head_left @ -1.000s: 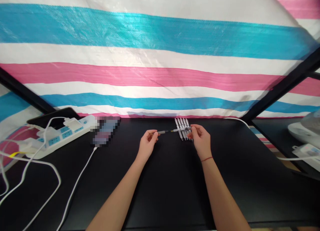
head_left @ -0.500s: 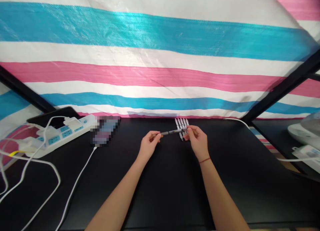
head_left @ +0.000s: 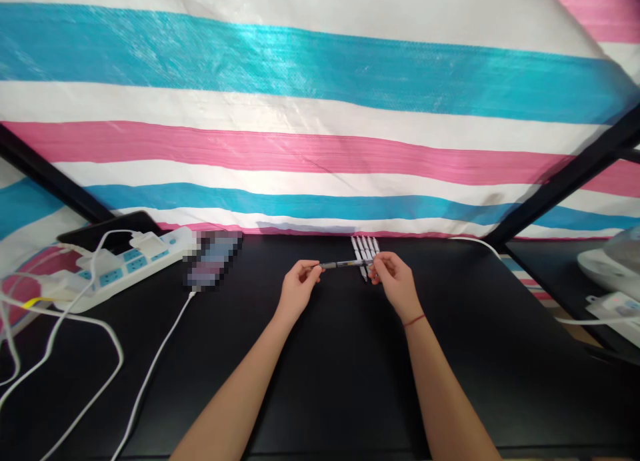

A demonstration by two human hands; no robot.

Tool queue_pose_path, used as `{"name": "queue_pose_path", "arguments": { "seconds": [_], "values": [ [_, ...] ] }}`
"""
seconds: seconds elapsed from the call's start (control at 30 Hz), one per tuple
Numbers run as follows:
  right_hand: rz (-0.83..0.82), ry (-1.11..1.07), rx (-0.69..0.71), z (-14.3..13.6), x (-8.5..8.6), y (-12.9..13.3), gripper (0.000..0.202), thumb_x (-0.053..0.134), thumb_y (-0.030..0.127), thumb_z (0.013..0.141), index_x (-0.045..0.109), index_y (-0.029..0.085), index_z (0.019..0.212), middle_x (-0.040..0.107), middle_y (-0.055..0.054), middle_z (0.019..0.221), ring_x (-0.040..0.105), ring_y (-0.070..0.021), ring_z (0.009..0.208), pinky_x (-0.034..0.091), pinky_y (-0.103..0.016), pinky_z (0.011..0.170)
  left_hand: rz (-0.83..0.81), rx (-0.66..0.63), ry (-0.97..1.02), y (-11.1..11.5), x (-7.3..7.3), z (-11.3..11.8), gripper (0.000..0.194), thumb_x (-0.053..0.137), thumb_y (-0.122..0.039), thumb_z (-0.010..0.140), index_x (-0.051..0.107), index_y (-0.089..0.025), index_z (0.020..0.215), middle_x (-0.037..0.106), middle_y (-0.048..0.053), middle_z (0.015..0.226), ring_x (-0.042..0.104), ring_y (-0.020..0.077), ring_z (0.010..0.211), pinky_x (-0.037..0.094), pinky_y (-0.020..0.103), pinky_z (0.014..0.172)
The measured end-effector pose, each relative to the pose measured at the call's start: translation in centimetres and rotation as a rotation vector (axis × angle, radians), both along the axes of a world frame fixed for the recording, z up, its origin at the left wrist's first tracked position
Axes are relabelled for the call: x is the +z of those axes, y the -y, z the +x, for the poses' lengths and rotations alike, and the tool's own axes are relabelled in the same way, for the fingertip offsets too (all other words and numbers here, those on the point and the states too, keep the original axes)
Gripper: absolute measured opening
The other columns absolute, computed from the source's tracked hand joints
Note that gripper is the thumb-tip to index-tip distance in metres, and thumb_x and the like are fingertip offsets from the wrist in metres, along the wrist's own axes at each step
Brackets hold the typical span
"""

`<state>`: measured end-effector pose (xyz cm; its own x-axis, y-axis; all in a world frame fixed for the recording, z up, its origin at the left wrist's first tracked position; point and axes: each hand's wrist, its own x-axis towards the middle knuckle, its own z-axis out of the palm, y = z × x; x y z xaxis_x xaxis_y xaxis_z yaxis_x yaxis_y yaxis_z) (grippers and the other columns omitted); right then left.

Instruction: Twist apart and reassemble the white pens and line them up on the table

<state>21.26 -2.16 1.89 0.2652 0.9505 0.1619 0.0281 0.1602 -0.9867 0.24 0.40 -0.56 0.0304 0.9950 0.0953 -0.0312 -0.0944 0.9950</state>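
Note:
A slim pen (head_left: 345, 264) with a grey and dark barrel is stretched nearly level between my two hands, above the black table. My left hand (head_left: 300, 284) pinches its left end between thumb and fingers. The right end is pinched in my right hand (head_left: 395, 281), whose wrist carries a thin red cord. Just behind the pen, several white pens (head_left: 367, 245) lie side by side on the table, their lower parts partly covered by the held pen and my right hand.
On the black table (head_left: 340, 381) at left lie a white power strip (head_left: 130, 268) with plugs and looping white cables (head_left: 117, 354), a dark device (head_left: 107, 234) and a blurred-out phone (head_left: 214, 258) on a cable. A striped sheet (head_left: 320, 141) hangs behind. Another power strip (head_left: 617, 314) is at far right.
The pen has turned slightly closer to level, its right end dropping a little with my right hand. Both hands keep their pinch. The camera view has shifted very slightly.

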Motion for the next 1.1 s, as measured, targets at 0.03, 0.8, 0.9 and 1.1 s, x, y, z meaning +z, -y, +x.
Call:
{"name": "queue_pose_path", "arguments": {
  "seconds": [0.03,0.8,0.9,1.1],
  "values": [
    [-0.003,0.023,-0.001,0.04,-0.08,-0.02,0.027,0.061,0.044,0.077,0.057,0.018,0.080,0.059,0.000,0.062,0.057,-0.0132,0.056,0.047,-0.024,0.047,0.001,-0.001,-0.001,0.01,0.00,-0.01,0.030,0.065,-0.039,0.072,0.060,-0.016,0.091,0.067,0.005,0.078,0.056,0.0125,0.062,0.044,0.027,0.060],
    [0.040,0.134,-0.035,0.11,0.06,0.22,0.032,0.054,0.043,0.083,0.054,0.018,0.064,0.052,0.002,0.052,0.049,-0.0101,0.048,0.042,-0.023,0.047,-0.007,-0.018,0.015,0.24,0.23,0.19,0.028,0.064,-0.038,0.073,0.059,-0.016,0.090,0.068,0.005,0.078,0.056,0.0112,0.059,0.045,0.025,0.059],
    [0.023,0.049,0.040,0.06,0.18,0.27,0.025,0.056,0.043,0.082,0.058,0.020,0.090,0.060,0.000,0.067,0.055,-0.0124,0.055,0.044,-0.023,0.048,-0.004,-0.010,0.019,0.20,0.15,0.19,0.027,0.064,-0.037,0.073,0.059,-0.016,0.090,0.068,0.005,0.080,0.056,0.0110,0.058,0.045,0.025,0.059],
    [-0.027,0.115,0.160,0.05,-0.29,0.22,0.028,0.060,0.040,0.079,0.059,0.018,0.096,0.062,-0.003,0.075,0.060,-0.0152,0.066,0.049,-0.026,0.055,0.000,-0.036,0.005,0.19,-0.04,0.06,0.028,0.063,-0.038,0.074,0.059,-0.016,0.091,0.067,0.004,0.079,0.057,0.0114,0.060,0.046,0.026,0.062]
  ]
}}
